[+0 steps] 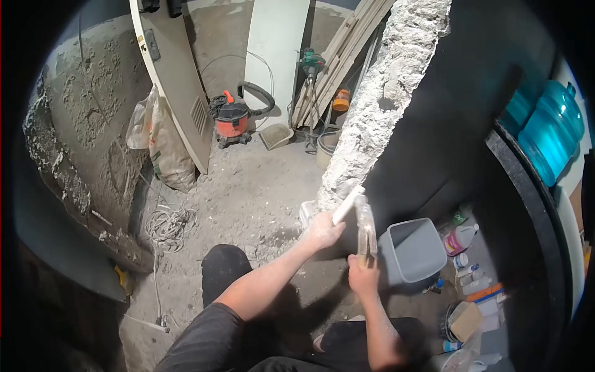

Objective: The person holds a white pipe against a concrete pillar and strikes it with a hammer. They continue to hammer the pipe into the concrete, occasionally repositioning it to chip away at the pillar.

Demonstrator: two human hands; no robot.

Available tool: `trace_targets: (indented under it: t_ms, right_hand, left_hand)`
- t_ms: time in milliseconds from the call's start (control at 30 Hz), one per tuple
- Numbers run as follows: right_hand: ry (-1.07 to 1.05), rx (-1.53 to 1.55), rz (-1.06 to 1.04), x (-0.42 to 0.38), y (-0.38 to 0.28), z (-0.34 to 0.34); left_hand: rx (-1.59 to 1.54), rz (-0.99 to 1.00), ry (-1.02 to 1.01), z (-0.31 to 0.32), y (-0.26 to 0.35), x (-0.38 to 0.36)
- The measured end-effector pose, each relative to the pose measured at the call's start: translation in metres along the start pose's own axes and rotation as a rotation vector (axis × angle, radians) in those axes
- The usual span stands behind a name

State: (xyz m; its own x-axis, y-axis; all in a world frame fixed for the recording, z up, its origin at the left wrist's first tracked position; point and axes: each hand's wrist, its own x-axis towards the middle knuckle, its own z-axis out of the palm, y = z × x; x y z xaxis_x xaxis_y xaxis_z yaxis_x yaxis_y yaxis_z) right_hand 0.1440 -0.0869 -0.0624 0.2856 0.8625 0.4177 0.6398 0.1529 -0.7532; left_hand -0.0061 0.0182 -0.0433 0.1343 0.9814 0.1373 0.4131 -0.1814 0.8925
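Observation:
My left hand [323,230] is closed around a white, chisel-like bar [348,206], which slants up to the right near the lower end of the chipped, whitish wall edge [384,93]. Just to its right, my right hand [363,276] grips a hammer [367,230], its pale upper part blurred and close beside the bar. Dust coats the left hand. Below the wall edge, rubble [266,239] lies scattered over the floor. A grey bin [414,251] stands right of the hammer.
A red and black vacuum cleaner [232,123] and a dustpan [276,136] are at the back. Coiled cable [170,224] and a filled sack [170,152] lie left. Bottles, including a pink-labelled one [460,240], line the right side near a blue water jug [551,133].

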Motion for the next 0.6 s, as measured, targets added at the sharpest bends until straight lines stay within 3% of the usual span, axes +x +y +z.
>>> trace_targets:
  t_ms: [33, 100, 167, 233, 300, 433, 500, 600]
  right_hand:
    - [0.006, 0.002, -0.009, -0.002, -0.005, -0.007]
    - [-0.155, 0.336, 0.24, 0.0, -0.009, -0.021]
    - [-0.057, 0.48, 0.113, 0.001, -0.018, -0.037]
    - [-0.126, 0.554, 0.159, 0.005, -0.041, -0.062]
    - [-0.155, 0.596, 0.226, 0.012, -0.06, -0.083]
    - [-0.298, 0.627, 0.179, 0.014, -0.079, -0.103]
    - [-0.284, 0.806, 0.219, 0.009, -0.083, -0.103]
    - [-0.237, 0.786, 0.138, -0.002, -0.07, -0.099]
  left_hand:
    - [0.031, -0.035, 0.043, -0.004, 0.004, 0.0]
    - [0.027, -0.026, 0.019, -0.007, 0.009, 0.0]
    - [-0.06, 0.078, 0.092, 0.003, 0.009, -0.007]
    - [-0.009, 0.028, 0.024, 0.011, 0.009, -0.01]
    - [0.11, 0.043, 0.089, 0.016, 0.013, -0.017]
    - [0.025, 0.244, 0.149, 0.018, -0.003, -0.012]
    - [0.019, 0.238, 0.144, 0.019, -0.005, -0.008]
    - [0.011, 0.214, 0.147, 0.02, -0.007, -0.003]
